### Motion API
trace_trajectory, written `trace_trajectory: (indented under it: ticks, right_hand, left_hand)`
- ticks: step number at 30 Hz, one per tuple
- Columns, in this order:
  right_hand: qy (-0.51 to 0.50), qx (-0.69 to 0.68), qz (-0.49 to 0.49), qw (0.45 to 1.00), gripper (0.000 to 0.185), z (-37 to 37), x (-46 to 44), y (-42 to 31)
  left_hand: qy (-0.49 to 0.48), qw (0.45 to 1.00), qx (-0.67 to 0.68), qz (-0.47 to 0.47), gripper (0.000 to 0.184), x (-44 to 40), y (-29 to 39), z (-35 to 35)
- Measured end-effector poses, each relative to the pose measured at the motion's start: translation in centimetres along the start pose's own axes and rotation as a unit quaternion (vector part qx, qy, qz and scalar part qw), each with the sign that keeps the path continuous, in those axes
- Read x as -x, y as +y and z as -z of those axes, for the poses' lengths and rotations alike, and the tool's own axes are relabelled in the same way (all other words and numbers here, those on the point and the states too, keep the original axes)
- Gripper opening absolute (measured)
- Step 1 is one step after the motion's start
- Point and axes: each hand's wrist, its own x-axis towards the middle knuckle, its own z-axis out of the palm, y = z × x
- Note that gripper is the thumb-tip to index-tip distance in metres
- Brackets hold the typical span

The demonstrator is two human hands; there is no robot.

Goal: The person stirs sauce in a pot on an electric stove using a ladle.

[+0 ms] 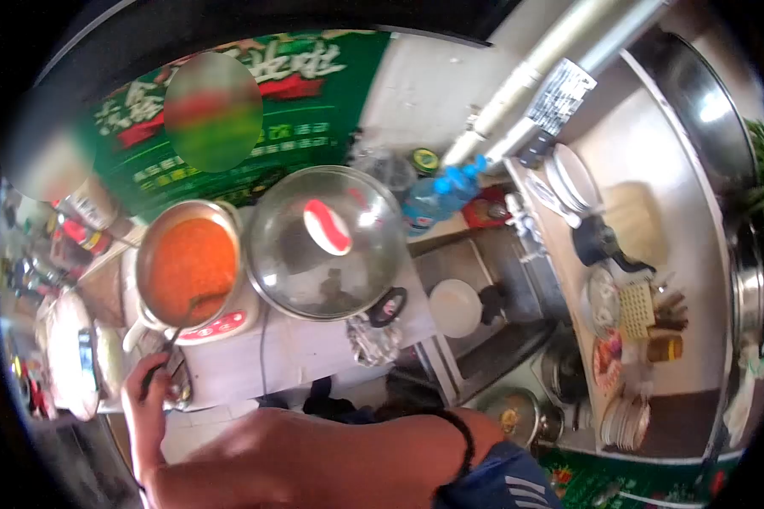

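At the lower left, my right hand [147, 394] is closed around the dark handle of a ladle [175, 338]. The ladle reaches over the near rim into an electric pot [138, 254], and its head is partly sunk in thick orange-red soup [191, 261]. Red control markings show on the pot's front base. Beside the pot, on the right, rests a large glass lid [290, 259] with a steel rim and a red-and-white knob. My bare arm stretches across the bottom of the view. The left hand is not seen.
A sink [518, 280] with a white plate [456, 308] lies right of the counter [301, 343]. Blue-capped bottles [433, 199] stand behind it. Stacked bowls [573, 180] and plates [626, 422] sit on the right-hand shelf. Crumpled foil [373, 341] lies near the counter's front edge.
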Motion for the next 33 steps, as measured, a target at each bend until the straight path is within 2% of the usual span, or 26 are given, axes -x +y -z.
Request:
trace_trajectory:
  ticks: [1, 2, 3, 4, 5, 6, 9, 10, 13, 15, 17, 18, 20, 21, 22, 24, 27, 30, 33]
  right_hand:
    - [-0.023, 0.015, -0.03, 0.999, 0.042, 0.4, -0.1, -0.6]
    - [-0.023, 0.059, -0.038, 0.997, 0.038, -0.7, 0.3, -0.5]
    - [-0.071, 0.02, -0.079, 0.994, 0.03, -0.5, 0.4, -0.2]
    - [-0.117, -0.015, -0.125, 0.985, 0.022, -0.2, 0.4, 0.1]
    - [-0.16, -0.045, -0.171, 0.971, 0.015, 0.1, 0.5, 0.4]
    - [-0.133, 0.04, -0.114, 0.984, 0.013, -0.9, -0.3, -0.3]
    - [-0.195, 0.158, -0.068, 0.966, 0.014, -0.4, -2.3, -1.8]
    - [-0.23, 0.136, -0.096, 0.959, 0.015, -0.4, -2.1, -2.0]
    - [-0.183, 0.055, -0.177, 0.965, 0.014, -1.6, 1.0, -1.3]
    - [-0.246, 0.131, -0.205, 0.938, 0.015, 0.6, 1.5, -0.8]
    - [-0.231, 0.16, -0.25, 0.927, 0.023, 3.0, 3.4, 0.9]
    - [-0.23, 0.17, -0.38, 0.88, 0.031, 4.2, 4.1, 0.9]
    - [-0.156, 0.224, -0.494, 0.826, 0.029, 6.2, 8.6, 1.8]
    - [-0.113, 0.228, -0.529, 0.81, 0.027, 7.2, 11.5, 2.2]
    - [-0.048, 0.204, -0.601, 0.771, 0.028, 8.2, 15.2, 2.5]
    - [0.057, 0.155, -0.651, 0.741, 0.028, 9.8, 21.3, 2.8]
    - [0.145, 0.192, -0.702, 0.67, 0.027, 11.4, 30.6, 2.4]
    - [0.218, 0.197, -0.732, 0.615, 0.027, 11.2, 35.7, 1.7]
    - [0.237, 0.23, -0.719, 0.612, 0.028, 10.2, 39.3, 1.2]
  left_hand:
    - [-0.012, 0.999, -0.022, -0.028, 0.026, -0.5, -0.1, -0.6]
    - [0.007, 0.998, -0.058, -0.014, 0.027, -0.8, 0.7, -1.5]
    - [0.04, 0.992, -0.097, -0.074, 0.027, -1.9, -2.5, -1.3]
    - [0.041, 0.983, -0.137, -0.119, 0.028, -2.2, -1.4, -1.3]
    - [0.019, 0.997, -0.075, -0.026, 0.028, -1.9, 0.9, -0.8]
    - [0.029, 0.998, -0.055, -0.026, 0.028, -1.7, 1.4, 0.1]
    - [0.033, 0.999, 0.0, -0.011, 0.028, -0.3, 2.8, 2.1]
    - [0.036, 0.999, 0.005, -0.003, 0.028, 0.0, 3.3, 2.7]
    - [0.015, 0.994, -0.106, 0.029, 0.03, 0.4, 3.8, 4.0]
    - [0.005, 0.985, -0.173, -0.013, 0.029, -0.3, 3.5, 3.8]
    - [0.043, 0.984, -0.161, -0.063, 0.029, -2.1, 1.5, 3.1]
    - [0.055, 0.984, -0.144, -0.087, 0.029, -3.3, 0.1, 3.1]
    - [0.063, 0.978, -0.156, -0.12, 0.03, -4.0, 0.8, 3.8]
    - [0.057, 0.983, -0.147, -0.089, 0.03, -3.6, 1.6, 4.7]
    - [0.05, 0.988, -0.137, -0.057, 0.031, -3.1, 2.1, 5.5]
    - [0.032, 0.992, -0.124, -0.005, 0.032, -2.4, 2.9, 7.0]
    - [0.003, 0.98, -0.197, -0.041, 0.03, -2.1, 3.8, 8.2]
    - [0.007, 0.975, -0.206, -0.086, 0.03, -4.8, 2.4, 8.5]
    - [-0.019, 0.972, -0.201, -0.123, 0.032, -8.2, 2.3, 9.7]
